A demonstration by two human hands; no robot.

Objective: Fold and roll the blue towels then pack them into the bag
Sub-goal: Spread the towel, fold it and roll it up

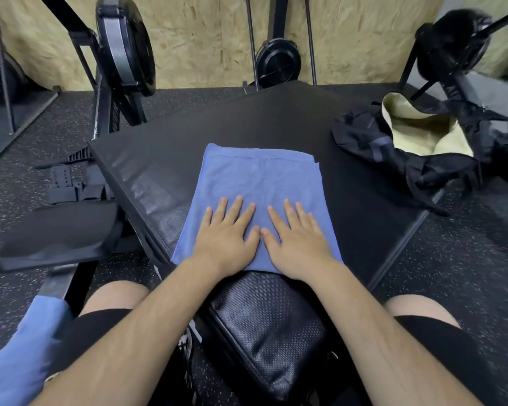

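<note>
bare pad (276,124) beyond towel (261,177) | bag (417,148) blocks far right

Two blue towels (261,183) (21,356), one bag (361,136), two hands (226,230) (296,235)

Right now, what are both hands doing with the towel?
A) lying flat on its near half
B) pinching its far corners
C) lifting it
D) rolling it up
A: the left hand and right hand lie flat, fingers straight, on the near half of the towel.
</note>
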